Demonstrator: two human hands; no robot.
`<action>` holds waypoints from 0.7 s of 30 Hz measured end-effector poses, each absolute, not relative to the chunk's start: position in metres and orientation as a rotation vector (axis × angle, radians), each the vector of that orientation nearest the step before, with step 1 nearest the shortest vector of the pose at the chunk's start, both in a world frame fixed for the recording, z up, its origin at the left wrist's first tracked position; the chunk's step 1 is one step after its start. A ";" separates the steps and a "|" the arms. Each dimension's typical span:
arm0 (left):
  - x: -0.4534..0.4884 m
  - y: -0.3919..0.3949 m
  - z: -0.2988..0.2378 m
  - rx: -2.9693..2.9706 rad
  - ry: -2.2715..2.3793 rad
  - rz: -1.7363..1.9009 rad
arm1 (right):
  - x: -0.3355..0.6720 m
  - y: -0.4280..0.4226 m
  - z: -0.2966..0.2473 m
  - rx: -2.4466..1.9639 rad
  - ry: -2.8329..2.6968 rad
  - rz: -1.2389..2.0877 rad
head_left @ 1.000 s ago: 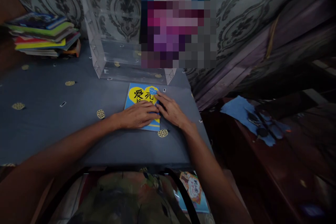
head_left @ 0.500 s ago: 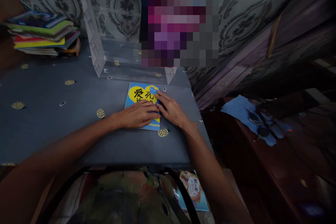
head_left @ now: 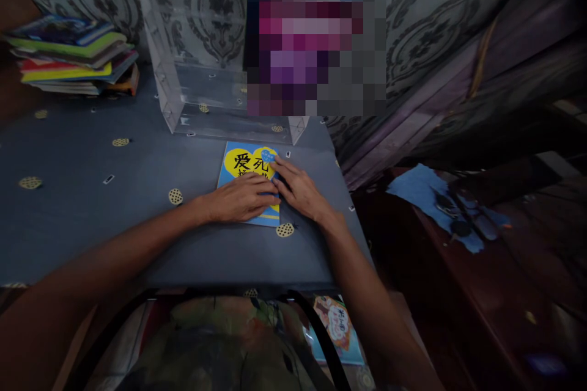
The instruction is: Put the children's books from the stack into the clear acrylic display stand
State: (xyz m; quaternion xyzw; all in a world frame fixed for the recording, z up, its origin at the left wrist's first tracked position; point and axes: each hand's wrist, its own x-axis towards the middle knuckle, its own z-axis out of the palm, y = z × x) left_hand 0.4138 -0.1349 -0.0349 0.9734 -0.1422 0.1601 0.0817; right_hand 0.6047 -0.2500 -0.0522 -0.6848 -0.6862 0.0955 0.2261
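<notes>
A blue book [head_left: 228, 166] with a yellow heart and black characters on its cover lies flat on the grey patterned tablecloth [head_left: 137, 171]. My left hand [head_left: 243, 197] rests palm down across the lower middle of the cover, fingers stretched to the right. At the book's right edge lies my right hand [head_left: 298, 188], its fingers extended and the fingertips touching the cover near a small blue heart. The hands are close together, and they hide part of the cover's print.
A clear acrylic rack [head_left: 167, 91] stands just behind the book, with a partly pixelated item in it. To the far left sits a stack of books [head_left: 73, 55]. On the right, a dark red surface [head_left: 458, 281] bears a blue cloth [head_left: 413, 186]. Another book [head_left: 337, 327] shows below the table edge.
The view has tilted very slightly. Both hands stay in nearly the same place on the book.
</notes>
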 end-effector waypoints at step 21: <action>0.414 -0.135 -0.036 2.899 -0.429 0.503 | 0.603 -0.251 -0.050 -1.890 -1.867 0.289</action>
